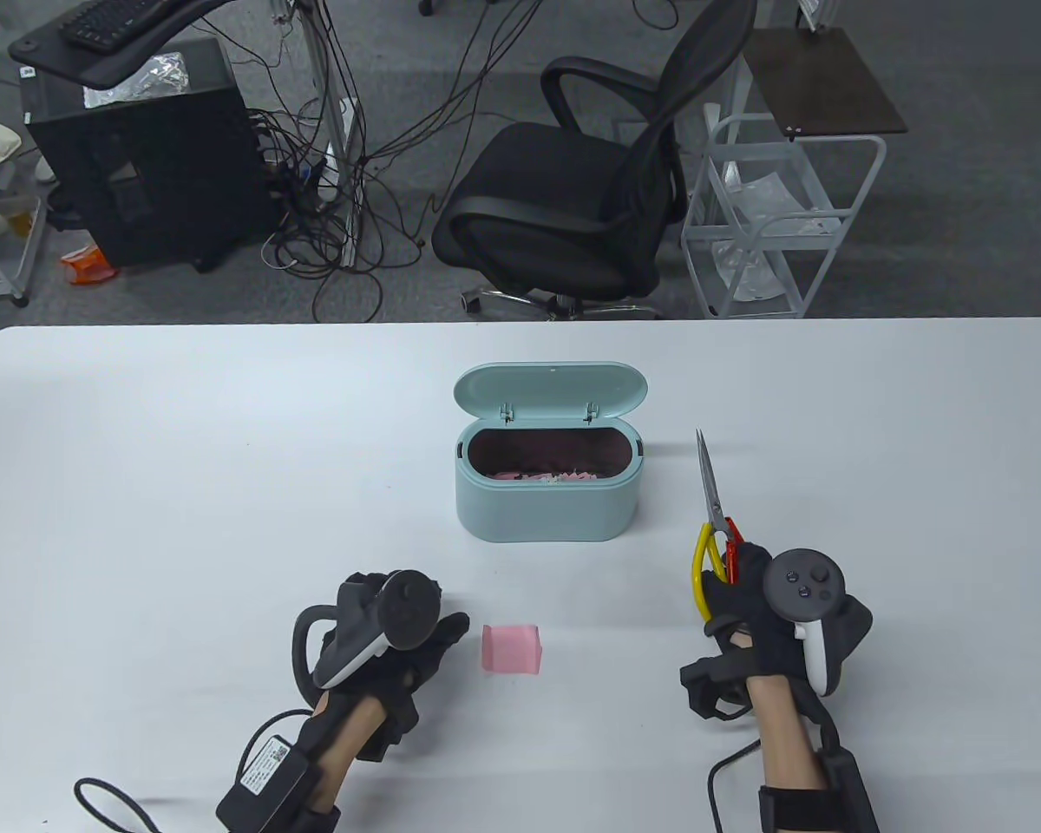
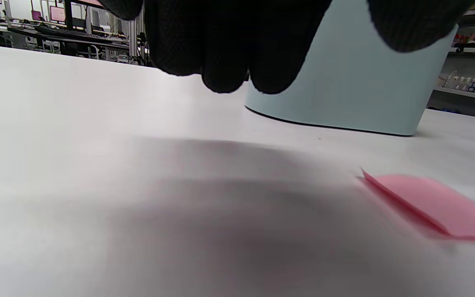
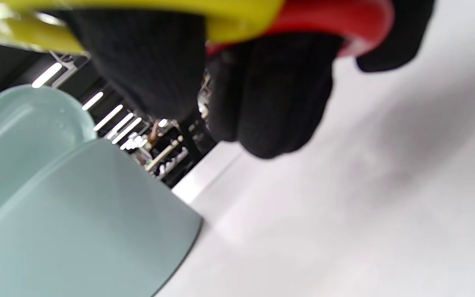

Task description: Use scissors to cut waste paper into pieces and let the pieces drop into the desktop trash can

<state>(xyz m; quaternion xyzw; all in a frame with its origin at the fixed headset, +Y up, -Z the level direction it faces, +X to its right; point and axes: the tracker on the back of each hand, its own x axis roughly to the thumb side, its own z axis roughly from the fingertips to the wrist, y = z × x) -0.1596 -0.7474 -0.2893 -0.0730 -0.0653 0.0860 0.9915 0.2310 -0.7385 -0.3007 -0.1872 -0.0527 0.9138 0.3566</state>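
Observation:
A pale teal desktop trash can (image 1: pixel 545 510) stands mid-table with its lid up; pink and white scraps lie inside. Its wall shows in the left wrist view (image 2: pixel 357 90) and in the right wrist view (image 3: pixel 76 222). A pink piece of paper (image 1: pixel 511 648) (image 2: pixel 439 206) lies flat on the table, just right of my left hand (image 1: pixel 425 629). That hand hovers low with curled fingers (image 2: pixel 229 53) and holds nothing. My right hand (image 1: pixel 737 577) grips the scissors (image 1: pixel 711 499) by the yellow and red handles (image 3: pixel 237 20); the blades are together and point away, right of the can.
The white table (image 1: pixel 182 477) stretches wide on both sides of the can. Beyond its far edge stand a black office chair (image 1: pixel 590 191), a white wire cart (image 1: pixel 772 226) and a black cabinet (image 1: pixel 139 165) with cables on the floor.

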